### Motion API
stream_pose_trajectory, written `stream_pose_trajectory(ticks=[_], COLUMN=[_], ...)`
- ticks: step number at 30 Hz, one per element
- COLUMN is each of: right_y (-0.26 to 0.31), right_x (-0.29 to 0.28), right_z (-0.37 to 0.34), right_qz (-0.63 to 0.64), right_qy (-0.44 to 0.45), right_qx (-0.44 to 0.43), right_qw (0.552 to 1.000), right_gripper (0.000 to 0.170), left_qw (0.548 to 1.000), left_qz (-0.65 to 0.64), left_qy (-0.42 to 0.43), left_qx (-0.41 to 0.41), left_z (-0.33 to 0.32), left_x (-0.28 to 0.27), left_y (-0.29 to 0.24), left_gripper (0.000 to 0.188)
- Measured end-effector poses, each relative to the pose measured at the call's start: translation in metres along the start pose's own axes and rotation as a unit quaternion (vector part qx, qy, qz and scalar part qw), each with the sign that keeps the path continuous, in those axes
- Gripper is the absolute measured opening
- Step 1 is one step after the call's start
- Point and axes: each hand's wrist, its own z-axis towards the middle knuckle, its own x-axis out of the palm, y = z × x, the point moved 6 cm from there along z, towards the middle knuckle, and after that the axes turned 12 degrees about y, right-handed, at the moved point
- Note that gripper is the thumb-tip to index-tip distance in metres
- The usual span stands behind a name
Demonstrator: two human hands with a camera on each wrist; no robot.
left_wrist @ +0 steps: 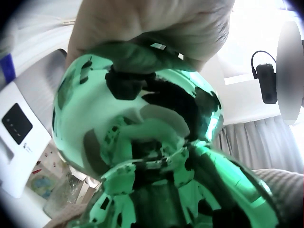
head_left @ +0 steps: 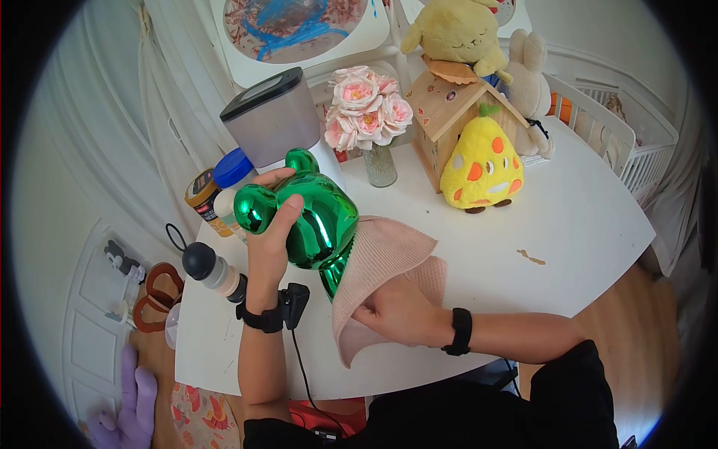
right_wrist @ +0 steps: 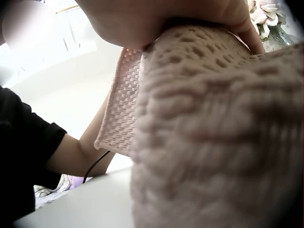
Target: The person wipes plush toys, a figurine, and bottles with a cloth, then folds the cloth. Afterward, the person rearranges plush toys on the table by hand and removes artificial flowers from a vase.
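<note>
A shiny green bear-shaped figure (head_left: 321, 224) is tilted above the white table, its round head up and left. My left hand (head_left: 275, 224) grips the head by the ears, thumb across its front; in the left wrist view the hand (left_wrist: 152, 23) curls over the top of the green head (left_wrist: 137, 114). A pink knitted cloth (head_left: 389, 247) lies against the figure's lower body and hides much of it. My right hand (head_left: 404, 310) holds the cloth, its fingers partly hidden in the folds; the right wrist view shows the hand (right_wrist: 175, 19) over the bunched cloth (right_wrist: 213, 118).
On the white table (head_left: 493, 277) stand a bottle (head_left: 213, 271), jars (head_left: 233, 170), a grey-lidded container (head_left: 273, 120), a vase of pink flowers (head_left: 381, 166), a wooden house (head_left: 430, 135) and a yellow plush (head_left: 485, 166). A black cable (head_left: 301, 367) hangs by the left forearm.
</note>
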Motion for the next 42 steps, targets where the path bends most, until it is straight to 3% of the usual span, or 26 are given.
stream_pose_trajectory(ticks=[6, 14, 16, 17, 22, 24, 26, 31, 33, 37, 40, 42], right_y=[-0.002, -0.005, -0.013, -0.013, -0.028, -0.041, -0.058, -0.040, -0.023, -0.005, 0.003, -0.007], right_x=[0.012, -0.012, -0.008, -0.009, 0.008, 0.009, 0.019, -0.002, -0.020, -0.042, -0.048, -0.034], right_z=[-0.010, 0.047, 0.044, 0.040, 0.004, -0.008, -0.018, -0.010, 0.001, 0.021, 0.026, 0.018], right_qz=[0.025, 0.130, 0.269, 0.270, 0.109, 0.117, 0.212, 0.211, 0.162, 0.195, 0.276, 0.412], right_qy=[0.096, 0.039, 0.005, 0.010, 0.227, 0.258, 0.264, 0.206, 0.125, 0.135, 0.165, 0.267], right_qx=[0.092, 0.026, 0.041, 0.041, 0.184, 0.196, 0.120, 0.137, 0.023, -0.021, -0.082, 0.002], right_qw=[0.991, 0.990, 0.962, 0.962, 0.950, 0.939, 0.933, 0.946, 0.979, 0.971, 0.943, 0.871], right_gripper=[0.029, 0.041, 0.041, 0.041, 0.046, 0.044, 0.044, 0.051, 0.062, 0.076, 0.087, 0.093], left_qw=[0.999, 0.994, 0.994, 0.994, 0.996, 0.995, 0.994, 0.992, 0.987, 0.969, 0.957, 0.946], left_qz=[0.014, 0.070, 0.058, 0.058, 0.013, -0.002, -0.017, -0.083, -0.139, -0.234, -0.278, -0.318], left_qy=[-0.049, -0.069, -0.088, -0.093, -0.092, -0.102, -0.111, -0.094, -0.074, -0.029, -0.023, 0.016], left_qx=[0.016, 0.045, 0.030, 0.027, 0.013, 0.006, 0.002, 0.024, 0.040, 0.074, 0.077, 0.059], left_z=[-0.003, -0.005, -0.002, -0.002, -0.001, -0.002, -0.002, -0.008, -0.007, -0.008, -0.010, -0.010], left_x=[-0.001, -0.008, -0.016, -0.018, -0.020, -0.021, -0.022, -0.025, -0.025, -0.024, -0.028, -0.023], left_y=[0.001, 0.004, 0.012, 0.012, 0.014, 0.017, 0.019, 0.016, 0.003, -0.019, -0.017, -0.013], left_gripper=[0.037, 0.043, 0.043, 0.043, 0.041, 0.041, 0.042, 0.055, 0.054, 0.062, 0.069, 0.073])
